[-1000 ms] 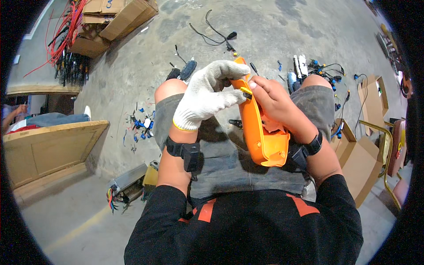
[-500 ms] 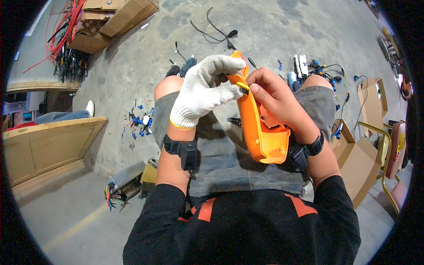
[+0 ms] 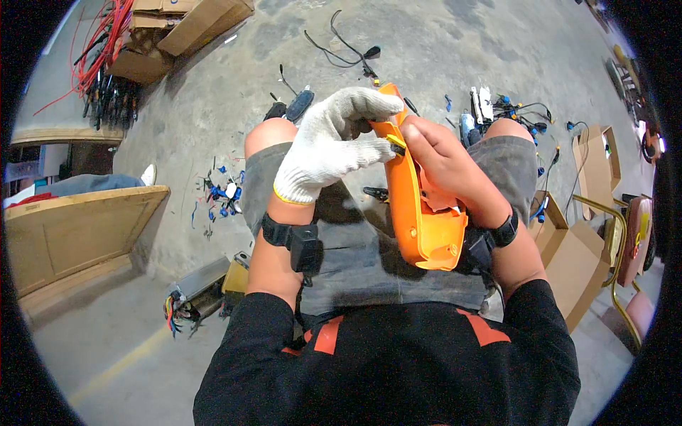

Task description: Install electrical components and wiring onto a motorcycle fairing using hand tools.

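I sit with a long curved orange plastic housing (image 3: 418, 206) held upright over my lap. My bare right hand (image 3: 447, 167) grips it from the right side, thumb on its upper edge. My left hand (image 3: 334, 145), in a white knit glove, is curled over the top left edge, its fingertips pinching at a small yellow part (image 3: 395, 146) there. Both wrists wear black straps with small boxes.
On the concrete floor beyond my knees lie black cables (image 3: 348, 50) and small connectors (image 3: 497, 106). Blue and white scraps (image 3: 222, 192) lie left of my knee. Cardboard boxes (image 3: 568, 248) stand at right and top left, a wooden panel (image 3: 71, 227) at left.
My gloved left hand has shifted slightly along the top edge of the orange housing. The housing and right hand stay nearly where they were.
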A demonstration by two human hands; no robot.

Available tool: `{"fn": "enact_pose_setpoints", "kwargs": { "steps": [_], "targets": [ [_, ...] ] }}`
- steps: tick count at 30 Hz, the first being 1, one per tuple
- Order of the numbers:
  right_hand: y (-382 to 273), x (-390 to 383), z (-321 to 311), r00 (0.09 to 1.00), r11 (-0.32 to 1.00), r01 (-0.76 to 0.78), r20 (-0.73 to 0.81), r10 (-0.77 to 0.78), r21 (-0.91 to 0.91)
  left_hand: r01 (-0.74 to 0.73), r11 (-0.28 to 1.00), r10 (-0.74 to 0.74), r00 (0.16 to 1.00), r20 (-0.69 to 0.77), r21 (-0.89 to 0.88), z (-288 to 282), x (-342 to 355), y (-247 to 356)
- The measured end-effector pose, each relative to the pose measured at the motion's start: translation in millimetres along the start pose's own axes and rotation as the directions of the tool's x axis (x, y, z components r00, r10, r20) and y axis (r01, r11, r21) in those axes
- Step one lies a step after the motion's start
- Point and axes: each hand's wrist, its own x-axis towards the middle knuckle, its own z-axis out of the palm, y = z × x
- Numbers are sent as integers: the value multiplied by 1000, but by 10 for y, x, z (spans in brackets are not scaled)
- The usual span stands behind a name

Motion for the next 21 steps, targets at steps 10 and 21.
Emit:
{"fn": "enact_pose_setpoints", "kwargs": {
  "steps": [10, 21],
  "targets": [
    [-44, 6, -27, 995, 995, 99, -17, -98, 34, 3, 1000, -1, 996, -86, 28, 6, -2, 42],
    [-85, -9, -75, 999, 999, 14, 47, -12, -50, 48, 999, -48, 999, -8, -8, 59, 6, 22]
  ]
}}
